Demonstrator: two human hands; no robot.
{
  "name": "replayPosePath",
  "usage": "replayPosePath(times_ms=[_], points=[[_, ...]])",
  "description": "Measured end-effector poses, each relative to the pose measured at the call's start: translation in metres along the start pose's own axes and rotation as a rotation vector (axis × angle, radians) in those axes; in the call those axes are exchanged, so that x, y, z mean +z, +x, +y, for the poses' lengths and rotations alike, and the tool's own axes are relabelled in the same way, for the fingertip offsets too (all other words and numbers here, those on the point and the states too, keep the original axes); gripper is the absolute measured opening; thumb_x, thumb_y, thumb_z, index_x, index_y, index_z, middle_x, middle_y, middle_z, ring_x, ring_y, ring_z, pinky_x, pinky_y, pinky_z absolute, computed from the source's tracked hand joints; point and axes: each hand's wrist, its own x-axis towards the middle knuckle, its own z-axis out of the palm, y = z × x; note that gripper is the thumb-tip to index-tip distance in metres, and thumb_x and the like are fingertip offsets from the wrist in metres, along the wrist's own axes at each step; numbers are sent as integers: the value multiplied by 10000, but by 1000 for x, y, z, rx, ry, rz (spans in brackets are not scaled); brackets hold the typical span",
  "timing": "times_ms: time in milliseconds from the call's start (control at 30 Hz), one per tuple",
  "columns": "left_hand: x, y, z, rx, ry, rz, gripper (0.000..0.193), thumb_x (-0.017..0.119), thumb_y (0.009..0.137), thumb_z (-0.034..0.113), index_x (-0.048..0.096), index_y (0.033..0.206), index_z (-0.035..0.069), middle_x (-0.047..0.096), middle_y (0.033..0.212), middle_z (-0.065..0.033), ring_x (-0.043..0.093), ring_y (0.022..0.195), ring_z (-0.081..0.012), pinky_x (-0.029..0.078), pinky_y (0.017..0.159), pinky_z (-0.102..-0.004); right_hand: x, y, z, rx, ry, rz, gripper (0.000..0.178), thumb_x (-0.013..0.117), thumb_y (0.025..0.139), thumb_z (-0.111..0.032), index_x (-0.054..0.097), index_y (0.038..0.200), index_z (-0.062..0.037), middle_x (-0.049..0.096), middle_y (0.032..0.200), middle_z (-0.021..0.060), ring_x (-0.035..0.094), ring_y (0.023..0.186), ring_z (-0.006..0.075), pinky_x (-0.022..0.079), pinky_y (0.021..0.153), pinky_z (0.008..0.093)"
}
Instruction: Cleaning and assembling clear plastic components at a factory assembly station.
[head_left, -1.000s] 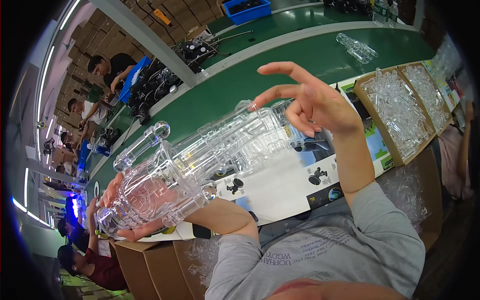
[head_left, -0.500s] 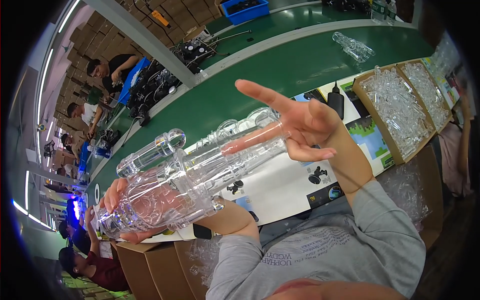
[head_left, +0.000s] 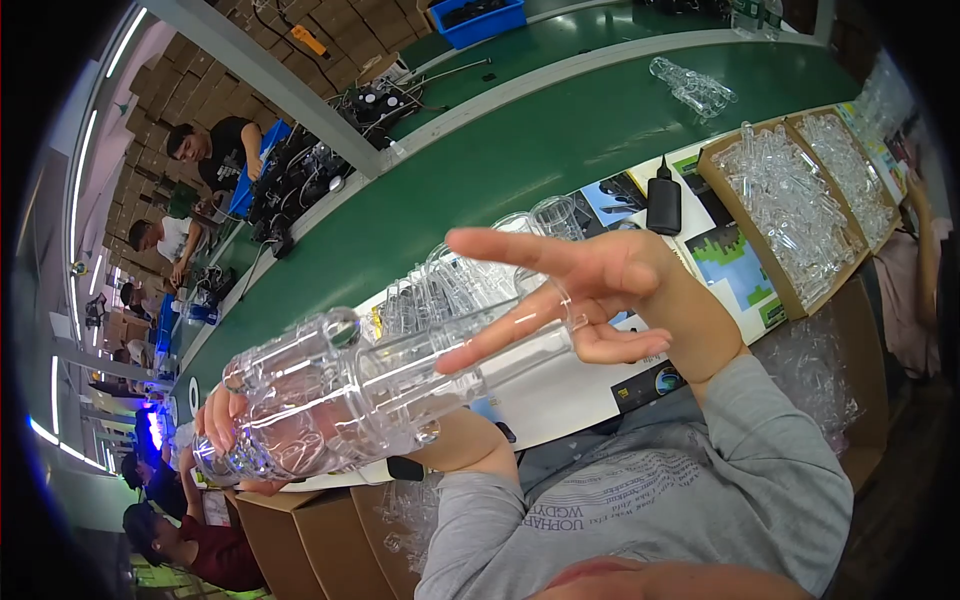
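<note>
Vessel (head_left: pixel 376 388), clear and glass-like, lies tilted above the tabletop (head_left: pixel 420 220), held up in the air by the person, its wide body to the left and its long tube pointing toward the right hand (head_left: pixel 615 278). The left hand (head_left: pixel 230 408) grasps the body near its base, with fingers curled round the far side and the palm showing through the clear wall. The right hand grips nothing: its fingers are spread, the forefinger pointing out above the tube, while the next one appears to run down inside it from the mouth. Whether that finger touches the inner wall cannot be told.

The step in hand, as far as can be judged, is a one-handed hold with the other hand working at the open end. Any next move seems to call for a firm left grasp, since the weight hangs there, and for the right finger to keep in line with the tube so that it does not pry against the rim.

Behind the tube, more clear parts (head_left: pixel 425 303) are gathered by the sheet (head_left: pixel 575 385); a black bottle (head_left: pixel 664 205) and a carton (head_left: pixel 760 250) of small clear pieces are to the right.
</note>
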Motion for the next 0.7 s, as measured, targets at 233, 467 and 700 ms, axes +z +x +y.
replayPosePath(times_ms=[233,467,700], points=[[-11,-8,-6,-71,28,-27,412,629,714,315,510,994,37,473,942,-49,479,943,-166,388,871,-322,4,5,8,28,-7,83,1029,631,819,-351,-225,1378,-232,13,1379,386,589,475,120,474,429,163],[-13,-7,6,-127,64,-57,415,626,715,319,511,994,34,475,944,-51,483,937,-169,393,864,-324,8,9,5,51,38,141,1070,670,790,-348,-220,1378,-257,-11,1381,385,557,466,94,482,462,181],[-18,9,23,-181,91,-82,418,624,716,324,513,994,32,477,946,-54,487,932,-172,397,857,-326,4,4,6,21,-2,159,1061,678,792,-301,-194,1391,-231,24,1368,405,564,487,77,480,473,176]])
